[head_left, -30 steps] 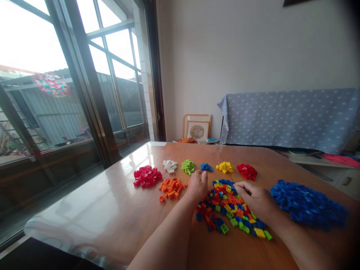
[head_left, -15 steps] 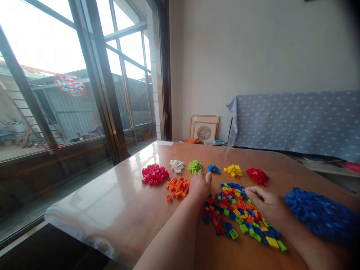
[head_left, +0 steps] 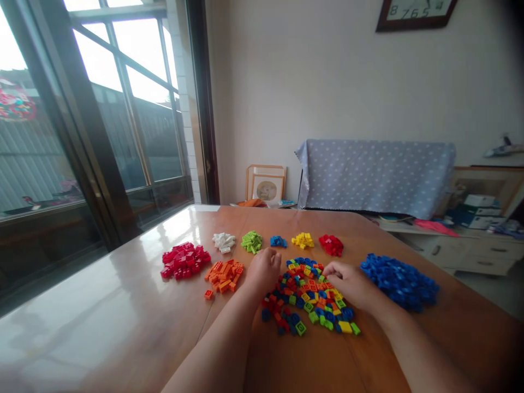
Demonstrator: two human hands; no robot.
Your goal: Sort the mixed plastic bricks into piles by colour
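Multicoloured bricks (head_left: 313, 286) beside right hand (head_left: 347, 282); left hand (head_left: 264, 268), fingertips hidden; cannot tell either grip.

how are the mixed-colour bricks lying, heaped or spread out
Spread out: the mixed-colour bricks lie loosely scattered, with tabletop showing between some.

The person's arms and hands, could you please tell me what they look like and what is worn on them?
The left hand and right hand are bare, without gloves. No sleeve, watch or bracelet shows on the left forearm or right forearm.
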